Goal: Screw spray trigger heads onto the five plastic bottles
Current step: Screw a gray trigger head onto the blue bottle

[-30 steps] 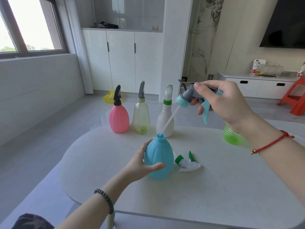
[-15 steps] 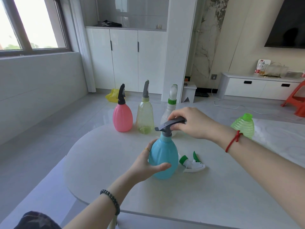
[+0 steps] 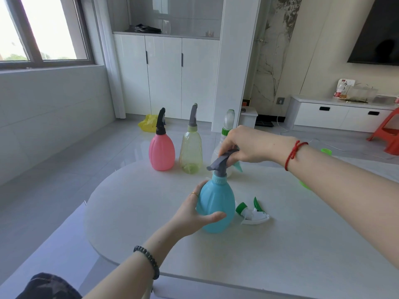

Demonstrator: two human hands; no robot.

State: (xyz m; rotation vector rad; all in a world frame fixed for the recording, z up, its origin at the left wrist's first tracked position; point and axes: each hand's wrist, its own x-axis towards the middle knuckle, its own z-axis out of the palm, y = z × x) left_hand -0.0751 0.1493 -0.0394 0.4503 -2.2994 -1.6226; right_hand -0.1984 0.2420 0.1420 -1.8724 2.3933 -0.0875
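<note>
Our right hand pinches the grey spray trigger head, fingers pressed together around its rear, while our left hand wraps the blue bottle, thumb across the front and fingers curled behind. The bottle stands upright near the middle of the surface, long axis vertical, with the head seated on its neck and the nozzle pointing left. We can read no label or writing on any bottle. Just right of the blue bottle a loose white-and-green trigger head lies on its side. Along the far edge stand the pink bottle, the clear yellowish bottle and a white bottle, each already capped, the white one partly hidden by our right hand. A green bottle shows only in slivers around our right forearm.
</note>
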